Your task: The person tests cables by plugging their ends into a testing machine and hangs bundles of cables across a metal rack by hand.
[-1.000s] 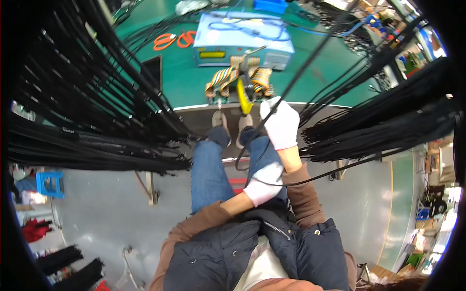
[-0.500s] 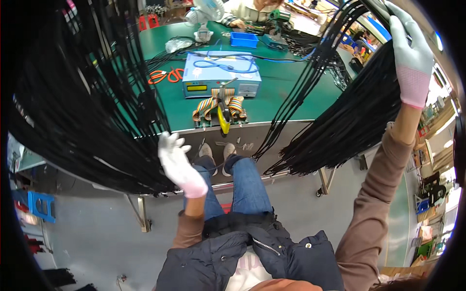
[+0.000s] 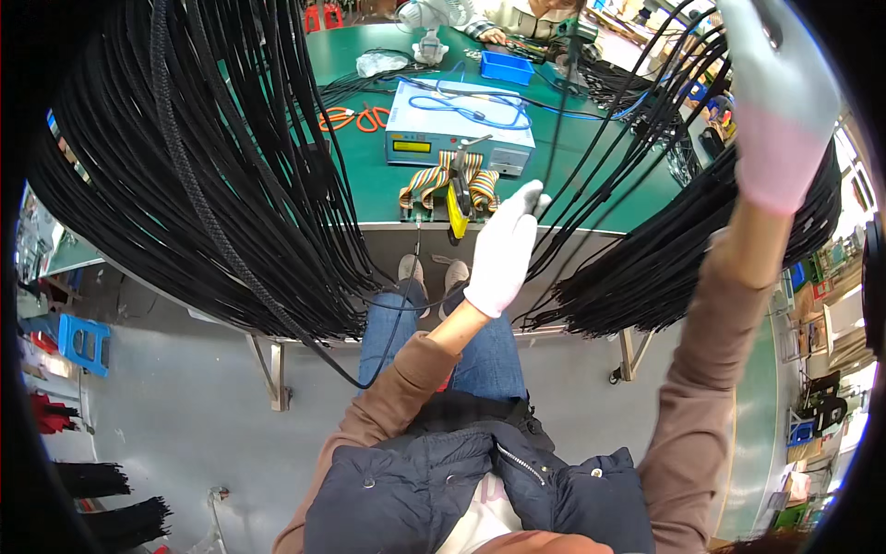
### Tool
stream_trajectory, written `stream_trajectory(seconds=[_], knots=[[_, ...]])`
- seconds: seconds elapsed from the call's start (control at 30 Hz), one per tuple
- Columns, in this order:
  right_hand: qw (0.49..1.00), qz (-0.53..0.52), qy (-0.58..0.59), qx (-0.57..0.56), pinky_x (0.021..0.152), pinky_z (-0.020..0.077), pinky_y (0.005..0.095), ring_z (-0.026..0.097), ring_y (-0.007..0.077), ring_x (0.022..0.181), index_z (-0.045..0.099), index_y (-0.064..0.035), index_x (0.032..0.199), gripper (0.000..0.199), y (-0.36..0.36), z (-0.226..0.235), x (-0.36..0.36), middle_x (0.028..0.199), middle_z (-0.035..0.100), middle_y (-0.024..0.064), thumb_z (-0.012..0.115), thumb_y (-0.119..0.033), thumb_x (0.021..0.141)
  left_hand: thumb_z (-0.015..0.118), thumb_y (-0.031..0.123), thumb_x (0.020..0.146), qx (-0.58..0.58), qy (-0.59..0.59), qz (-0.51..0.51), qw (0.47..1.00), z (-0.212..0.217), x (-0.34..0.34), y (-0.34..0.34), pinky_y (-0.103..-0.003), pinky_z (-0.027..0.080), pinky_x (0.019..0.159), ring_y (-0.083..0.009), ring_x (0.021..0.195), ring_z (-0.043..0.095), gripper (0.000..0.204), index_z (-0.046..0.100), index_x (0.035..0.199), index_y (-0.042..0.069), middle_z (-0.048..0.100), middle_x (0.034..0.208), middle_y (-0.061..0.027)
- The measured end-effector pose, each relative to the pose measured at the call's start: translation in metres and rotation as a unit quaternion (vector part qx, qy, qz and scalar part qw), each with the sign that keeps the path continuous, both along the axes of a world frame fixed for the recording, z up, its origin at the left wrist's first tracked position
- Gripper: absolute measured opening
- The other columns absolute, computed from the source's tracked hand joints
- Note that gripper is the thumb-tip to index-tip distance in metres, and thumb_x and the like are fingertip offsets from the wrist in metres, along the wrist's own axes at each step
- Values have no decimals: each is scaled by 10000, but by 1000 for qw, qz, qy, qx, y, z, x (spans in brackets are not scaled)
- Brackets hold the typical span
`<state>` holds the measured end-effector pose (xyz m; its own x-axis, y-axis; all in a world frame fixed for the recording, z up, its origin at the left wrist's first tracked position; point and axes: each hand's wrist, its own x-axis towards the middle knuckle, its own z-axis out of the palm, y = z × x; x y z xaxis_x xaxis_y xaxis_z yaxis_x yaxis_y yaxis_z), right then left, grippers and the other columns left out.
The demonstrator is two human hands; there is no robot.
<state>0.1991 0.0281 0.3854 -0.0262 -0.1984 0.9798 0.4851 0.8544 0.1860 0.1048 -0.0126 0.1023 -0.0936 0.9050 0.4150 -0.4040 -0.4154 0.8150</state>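
My left hand [image 3: 503, 254], in a white glove, reaches forward with its fingers stretched out near the tester's front. A blurred thin black cable [image 3: 558, 120] hangs just beyond its fingertips; whether they touch is unclear. High at the right, my gloved right hand [image 3: 784, 102] is smeared by motion beside a hanging bundle of black cables [image 3: 646, 263]; its fingertips leave the picture. At the left a thick curtain of black cables [image 3: 231, 222] hangs, with a braided cable [image 3: 164, 102] looping from it to the connector row. The blue tester [image 3: 461, 138] has striped ribbon cables [image 3: 429, 183] and a yellow-handled clamp [image 3: 458, 217].
On the green table [image 3: 365, 189] lie orange-handled pliers [image 3: 355, 118], a blue tray [image 3: 506, 68] and a fan [image 3: 429, 28]. Across it sits another person [image 3: 521, 23], a hand on the table. A blue stool [image 3: 85, 343] stands at the left on the grey floor.
My left hand has moved right, away from the left cables to the tester's front. My right hand looks nearer and blurred. The braided cable's loop has come into view, and the view has shifted.
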Motion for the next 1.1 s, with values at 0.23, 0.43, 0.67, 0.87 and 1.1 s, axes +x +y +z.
stream_trajectory(seconds=[0.23, 0.43, 0.67, 0.87, 1.1], knots=[[731, 227, 68, -640, 791, 509, 269, 601, 130, 849, 617, 9, 1180, 357, -13, -224, -13, 987, 668, 91, 677, -40, 831, 503, 58, 880, 27, 317, 262, 911, -35, -49, -21, -319, 482, 848, -221, 911, 626, 333, 630, 1187, 31, 664, 1099, -105], [581, 221, 137, -772, 545, 389, 192, 492, 79, 558, 696, 1, 1045, 207, 11, -352, 14, 695, 636, 28, 612, -126, 905, 568, 153, 928, -263, 46, 208, 941, -81, -108, 19, -245, 489, 627, -155, 690, 610, 220, 661, 1059, 1, 676, 879, -97], [546, 208, 200, -787, 497, 326, 194, 431, 65, 520, 742, -16, 933, 174, 16, -366, -15, 638, 624, 18, 639, -152, 893, 616, 173, 911, -354, -148, 81, 920, -83, -104, 32, -191, 332, 393, -70, 442, 462, 163, 679, 871, 29, 604, 612, -31], [607, 216, 132, -753, 506, 323, 205, 416, 61, 542, 737, -11, 980, 183, -21, -370, -18, 688, 641, 16, 643, -142, 892, 600, 207, 925, -371, -107, 22, 922, -94, -105, -15, -202, 238, 381, -54, 415, 341, 195, 670, 860, 38, 460, 552, 37], [657, 267, 139, -691, 541, 375, 213, 478, 73, 602, 728, -9, 1012, 192, -52, -338, -41, 801, 684, 18, 624, -94, 875, 597, 262, 909, -519, 7, -237, 821, -181, -110, -23, -222, 215, 365, -67, 426, 344, 232, 663, 916, 39, 552, 614, -10]])
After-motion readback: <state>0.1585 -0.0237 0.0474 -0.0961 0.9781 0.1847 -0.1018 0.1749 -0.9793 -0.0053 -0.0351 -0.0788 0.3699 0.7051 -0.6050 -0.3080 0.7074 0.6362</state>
